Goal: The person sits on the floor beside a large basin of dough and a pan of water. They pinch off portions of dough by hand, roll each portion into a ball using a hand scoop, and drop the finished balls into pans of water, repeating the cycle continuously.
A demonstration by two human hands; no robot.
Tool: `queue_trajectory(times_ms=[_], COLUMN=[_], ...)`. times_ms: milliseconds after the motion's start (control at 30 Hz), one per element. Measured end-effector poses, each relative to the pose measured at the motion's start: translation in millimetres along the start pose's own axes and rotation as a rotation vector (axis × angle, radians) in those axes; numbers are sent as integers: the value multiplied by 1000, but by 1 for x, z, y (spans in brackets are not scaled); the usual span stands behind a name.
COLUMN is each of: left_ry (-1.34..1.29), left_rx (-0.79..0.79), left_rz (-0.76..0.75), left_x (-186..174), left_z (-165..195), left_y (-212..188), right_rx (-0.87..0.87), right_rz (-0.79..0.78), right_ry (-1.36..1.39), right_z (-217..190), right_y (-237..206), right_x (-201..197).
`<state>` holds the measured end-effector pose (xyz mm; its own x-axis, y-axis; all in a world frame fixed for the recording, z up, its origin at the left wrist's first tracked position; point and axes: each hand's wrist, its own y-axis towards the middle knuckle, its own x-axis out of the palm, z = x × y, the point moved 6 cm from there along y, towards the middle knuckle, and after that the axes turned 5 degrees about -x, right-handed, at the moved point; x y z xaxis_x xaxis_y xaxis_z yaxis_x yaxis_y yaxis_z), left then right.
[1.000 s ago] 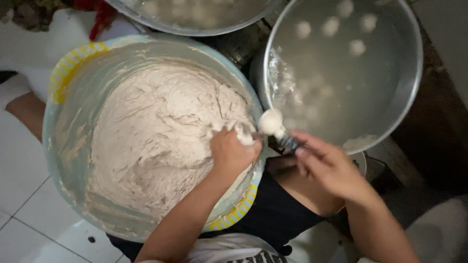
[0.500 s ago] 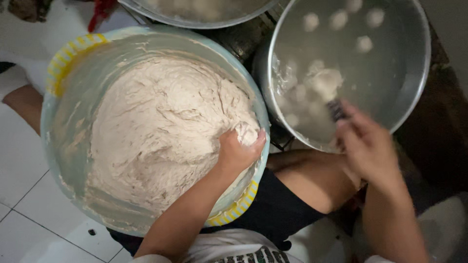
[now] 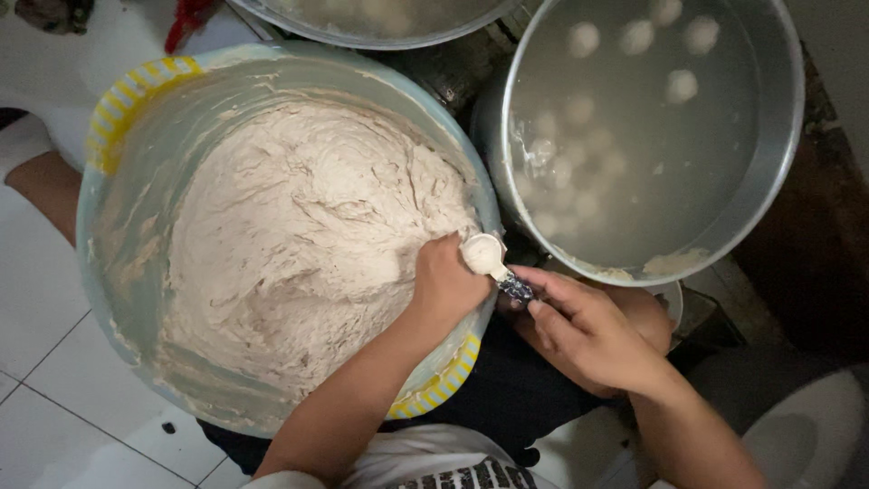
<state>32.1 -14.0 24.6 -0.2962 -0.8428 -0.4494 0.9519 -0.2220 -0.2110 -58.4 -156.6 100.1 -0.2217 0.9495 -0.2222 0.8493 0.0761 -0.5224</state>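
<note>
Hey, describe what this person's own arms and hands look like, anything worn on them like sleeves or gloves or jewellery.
Both arms are bare from the hands up to where they leave the picture: no sleeves show. The left hand and the right hand wear no gloves, and no rings, watch or bracelets can be seen. The left hand has pale paste smeared along its fingers. Whether the nails are painted cannot be told.

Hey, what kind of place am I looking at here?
Likely a home or small-shop food-prep spot on a tiled floor: a big tub of pale paste, and a metal pot of floating balls.
</note>
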Motion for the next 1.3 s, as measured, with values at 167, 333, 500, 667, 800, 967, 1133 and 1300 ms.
queue_trajectory(times_ms=[167,333,500,667,800,967,1133,1300], left_ry=[258,307,-40,-188,-244,-247,-123,146], left_rx=[-13,-4,144,206,109,180,77,9], left_rz=[35,0,45,118,110,53,-45,-57], left_x=[-12,-11,-16,-18,-10,-3,4,-4], left_z=[4,5,14,13,0,-3,-4,1], left_y=[2,-7,-7,-4,-6,-7,-6,-4], right_rx=[56,208,-299,-106,67,-143,-310,170], right_rz=[62,430,436,447,247,152,75,63], right_ry=[-18,-108,-595,-357,-147,-365,-269,60], right_z=[2,13,-28,-17,6,-2,-12,26], right_y=[16,43,64,23,-9,-11,-8,-2], right_x=[-30,-76,-85,-87,-47,-11,0,-6])
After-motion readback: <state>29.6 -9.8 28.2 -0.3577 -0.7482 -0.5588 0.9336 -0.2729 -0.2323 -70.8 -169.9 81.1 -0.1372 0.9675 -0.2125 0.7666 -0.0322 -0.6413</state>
